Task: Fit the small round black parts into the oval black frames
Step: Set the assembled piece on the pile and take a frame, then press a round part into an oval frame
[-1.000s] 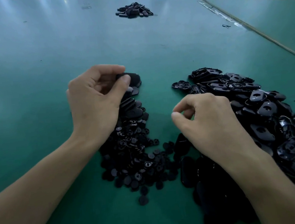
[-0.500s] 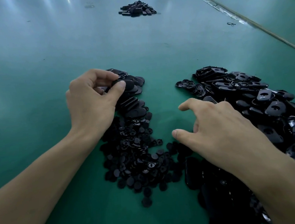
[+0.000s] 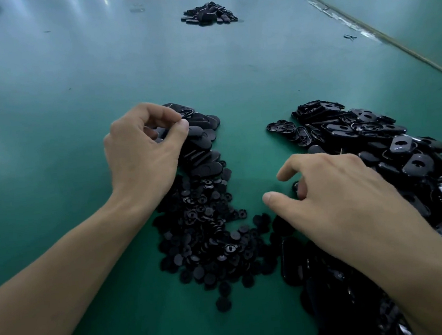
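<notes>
Green table (image 3: 75, 100): left hand (image 3: 141, 153) pinches an oval frame (image 3: 197, 131) lying crosswise; right hand (image 3: 345, 196) hovers loosely spread.

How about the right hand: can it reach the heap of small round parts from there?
Probably yes. The right hand is open right beside the small round parts, thumb near their edge; nothing stands between, and the left hand is farther back at the stacked frames.

The right hand (image 3: 346, 204) hides part of the frame pile (image 3: 414, 155), cropped at the right edge. The far pile's (image 3: 209, 14) pieces are indistinct.
</notes>
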Demonstrator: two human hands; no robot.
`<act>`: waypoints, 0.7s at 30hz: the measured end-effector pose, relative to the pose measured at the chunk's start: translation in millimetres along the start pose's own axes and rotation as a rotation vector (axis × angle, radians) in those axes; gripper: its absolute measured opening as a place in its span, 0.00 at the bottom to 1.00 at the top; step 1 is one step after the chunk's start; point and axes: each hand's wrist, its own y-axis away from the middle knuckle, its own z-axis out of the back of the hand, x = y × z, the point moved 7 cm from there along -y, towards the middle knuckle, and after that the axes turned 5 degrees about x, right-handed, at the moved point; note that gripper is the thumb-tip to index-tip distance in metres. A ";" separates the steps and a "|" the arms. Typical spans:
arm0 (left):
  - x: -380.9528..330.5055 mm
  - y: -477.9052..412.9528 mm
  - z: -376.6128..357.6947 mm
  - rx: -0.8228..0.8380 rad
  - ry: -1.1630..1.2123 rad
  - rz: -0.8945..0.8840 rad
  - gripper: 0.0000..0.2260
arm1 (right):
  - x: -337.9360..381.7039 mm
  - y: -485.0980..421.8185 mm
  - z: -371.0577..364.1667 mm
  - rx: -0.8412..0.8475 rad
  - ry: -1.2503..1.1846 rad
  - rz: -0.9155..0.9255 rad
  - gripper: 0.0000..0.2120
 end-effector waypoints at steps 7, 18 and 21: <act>-5.1 0.5 -1.2 0.010 0.019 -0.018 0.05 | -2.3 -3.1 -2.2 0.132 -0.019 -0.024 0.20; -18.8 7.0 -1.7 0.026 -0.033 -0.090 0.06 | -9.8 -7.3 -6.5 0.139 -0.148 -0.065 0.09; -21.2 7.9 -1.8 0.031 -0.041 -0.105 0.07 | -9.6 -7.3 -5.5 0.130 -0.134 -0.059 0.10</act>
